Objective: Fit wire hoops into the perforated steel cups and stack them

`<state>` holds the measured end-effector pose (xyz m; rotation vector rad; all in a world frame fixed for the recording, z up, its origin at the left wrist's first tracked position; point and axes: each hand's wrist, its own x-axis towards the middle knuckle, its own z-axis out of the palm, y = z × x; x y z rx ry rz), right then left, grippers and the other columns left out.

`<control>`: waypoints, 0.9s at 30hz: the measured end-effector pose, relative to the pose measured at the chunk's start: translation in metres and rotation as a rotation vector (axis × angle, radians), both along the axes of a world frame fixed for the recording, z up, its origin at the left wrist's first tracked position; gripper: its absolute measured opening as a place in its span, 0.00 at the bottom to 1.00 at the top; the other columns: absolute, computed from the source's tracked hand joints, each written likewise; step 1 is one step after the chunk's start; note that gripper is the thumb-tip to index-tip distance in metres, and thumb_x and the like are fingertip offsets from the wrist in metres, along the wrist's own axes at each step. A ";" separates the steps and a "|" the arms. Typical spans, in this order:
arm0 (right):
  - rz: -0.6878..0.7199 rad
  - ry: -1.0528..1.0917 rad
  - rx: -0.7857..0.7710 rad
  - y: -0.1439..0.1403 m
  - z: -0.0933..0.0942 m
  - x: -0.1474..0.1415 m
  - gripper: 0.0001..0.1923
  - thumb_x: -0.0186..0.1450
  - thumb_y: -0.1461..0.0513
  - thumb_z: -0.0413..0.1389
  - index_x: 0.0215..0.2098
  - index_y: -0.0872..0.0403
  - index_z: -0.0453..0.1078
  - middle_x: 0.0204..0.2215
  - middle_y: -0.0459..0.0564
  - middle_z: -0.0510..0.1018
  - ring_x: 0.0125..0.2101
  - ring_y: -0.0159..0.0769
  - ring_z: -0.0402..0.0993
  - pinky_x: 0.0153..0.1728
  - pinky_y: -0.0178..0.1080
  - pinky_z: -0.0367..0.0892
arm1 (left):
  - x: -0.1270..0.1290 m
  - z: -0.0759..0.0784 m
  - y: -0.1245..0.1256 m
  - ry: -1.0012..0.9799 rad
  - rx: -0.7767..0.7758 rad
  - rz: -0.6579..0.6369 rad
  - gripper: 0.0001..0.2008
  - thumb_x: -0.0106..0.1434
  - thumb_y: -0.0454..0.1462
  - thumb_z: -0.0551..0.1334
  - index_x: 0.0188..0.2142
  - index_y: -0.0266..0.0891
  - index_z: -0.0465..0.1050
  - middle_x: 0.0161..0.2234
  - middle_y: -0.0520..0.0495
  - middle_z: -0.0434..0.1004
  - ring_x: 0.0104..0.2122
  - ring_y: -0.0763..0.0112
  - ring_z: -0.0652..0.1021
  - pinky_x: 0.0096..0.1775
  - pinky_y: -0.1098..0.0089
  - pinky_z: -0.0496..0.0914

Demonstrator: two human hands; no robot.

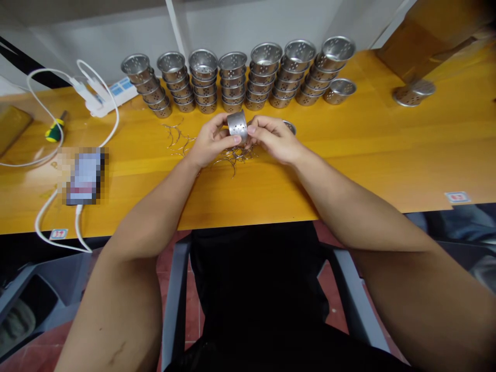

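Observation:
My left hand (211, 140) holds a small perforated metal cup (237, 125), tipped on its side with its rim turned to the right. At that rim, the fingers and thumb of my right hand (276, 138) are pinched together; whether a thin wire is also between them cannot be made out. Under both hands lies a loose pile of thin bent wire pieces (232, 155), partly hidden by my fingers. Just behind my right hand, another metal cup (290, 127) shows only part of its rim.
Several stacks of perforated cups (233, 80) line the back of the yellow table (356, 170). One cup (340, 91) stands alone by the stacks; another (414, 94) is near a brown box (430, 39). Leftward are a phone (86, 175), white cables, a power strip (116, 95) and a screwdriver (55, 130).

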<state>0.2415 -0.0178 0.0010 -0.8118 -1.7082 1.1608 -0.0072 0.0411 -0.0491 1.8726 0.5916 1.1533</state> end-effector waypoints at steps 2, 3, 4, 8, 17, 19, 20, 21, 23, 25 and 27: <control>-0.034 0.003 -0.010 0.002 -0.005 -0.002 0.43 0.61 0.18 0.71 0.32 0.43 0.70 0.30 0.48 0.79 0.35 0.50 0.82 0.47 0.58 0.84 | -0.001 -0.002 0.003 0.014 0.006 0.010 0.52 0.57 0.80 0.79 0.66 0.51 0.80 0.60 0.43 0.87 0.58 0.52 0.92 0.59 0.51 0.89; -0.041 0.008 -0.015 0.003 -0.007 -0.002 0.44 0.61 0.17 0.71 0.32 0.43 0.70 0.30 0.48 0.79 0.36 0.50 0.82 0.48 0.58 0.84 | -0.002 -0.003 0.004 0.018 0.015 0.017 0.52 0.57 0.80 0.79 0.66 0.51 0.80 0.60 0.43 0.86 0.59 0.52 0.92 0.59 0.50 0.89; -0.038 0.021 -0.020 0.003 -0.007 -0.002 0.44 0.61 0.18 0.72 0.32 0.44 0.69 0.31 0.48 0.79 0.36 0.50 0.82 0.48 0.59 0.85 | -0.002 -0.004 0.005 0.015 0.027 0.020 0.51 0.58 0.79 0.78 0.66 0.51 0.80 0.60 0.43 0.87 0.59 0.51 0.92 0.60 0.50 0.89; 0.076 0.121 -0.058 0.003 -0.001 0.006 0.40 0.65 0.23 0.73 0.34 0.45 0.68 0.41 0.53 0.83 0.38 0.49 0.84 0.45 0.59 0.87 | -0.003 -0.009 0.007 -0.039 0.066 0.015 0.40 0.71 0.74 0.71 0.65 0.51 0.78 0.56 0.43 0.87 0.58 0.51 0.92 0.59 0.46 0.90; -0.049 -0.237 0.287 -0.002 0.003 0.016 0.34 0.71 0.26 0.71 0.40 0.45 0.79 0.43 0.53 0.77 0.37 0.46 0.74 0.45 0.55 0.80 | -0.017 -0.037 0.047 -0.123 -0.027 0.235 0.43 0.70 0.75 0.71 0.66 0.49 0.73 0.61 0.39 0.85 0.61 0.51 0.89 0.62 0.48 0.88; -0.066 -0.323 0.339 -0.002 -0.003 0.015 0.30 0.73 0.30 0.72 0.45 0.44 0.82 0.47 0.54 0.78 0.37 0.45 0.74 0.46 0.55 0.80 | -0.020 -0.043 0.054 -0.080 0.042 0.306 0.46 0.69 0.77 0.70 0.68 0.49 0.72 0.62 0.38 0.85 0.63 0.50 0.89 0.67 0.47 0.86; -0.070 -0.342 0.342 -0.002 -0.005 0.015 0.28 0.74 0.32 0.73 0.48 0.44 0.83 0.48 0.54 0.78 0.38 0.45 0.74 0.47 0.55 0.80 | -0.020 -0.045 0.056 -0.050 0.075 0.328 0.48 0.70 0.78 0.70 0.70 0.50 0.70 0.64 0.38 0.84 0.64 0.50 0.88 0.69 0.46 0.85; -0.078 -0.354 0.344 -0.001 -0.006 0.015 0.26 0.75 0.34 0.72 0.50 0.44 0.83 0.49 0.54 0.79 0.38 0.46 0.75 0.48 0.55 0.81 | -0.019 -0.046 0.056 -0.020 0.101 0.342 0.48 0.71 0.78 0.69 0.72 0.50 0.69 0.65 0.37 0.84 0.66 0.50 0.88 0.70 0.46 0.84; -0.101 -0.376 0.355 -0.001 -0.007 0.016 0.23 0.76 0.36 0.73 0.53 0.43 0.84 0.50 0.54 0.80 0.40 0.48 0.77 0.50 0.56 0.82 | -0.017 -0.047 0.054 0.028 0.125 0.348 0.50 0.72 0.78 0.68 0.75 0.51 0.66 0.68 0.35 0.82 0.69 0.49 0.87 0.71 0.46 0.83; -0.123 -0.388 0.372 0.000 -0.007 0.017 0.24 0.75 0.37 0.73 0.54 0.43 0.84 0.49 0.54 0.80 0.42 0.51 0.79 0.53 0.59 0.83 | -0.014 -0.045 0.047 0.056 0.133 0.337 0.50 0.72 0.79 0.67 0.76 0.52 0.65 0.70 0.34 0.82 0.69 0.49 0.87 0.71 0.47 0.83; -0.172 -0.371 0.371 0.000 -0.008 0.018 0.25 0.76 0.35 0.73 0.52 0.43 0.83 0.49 0.55 0.81 0.44 0.53 0.80 0.54 0.60 0.83 | -0.011 -0.039 0.038 0.063 0.142 0.315 0.50 0.72 0.78 0.68 0.77 0.53 0.64 0.69 0.34 0.82 0.69 0.50 0.87 0.70 0.48 0.84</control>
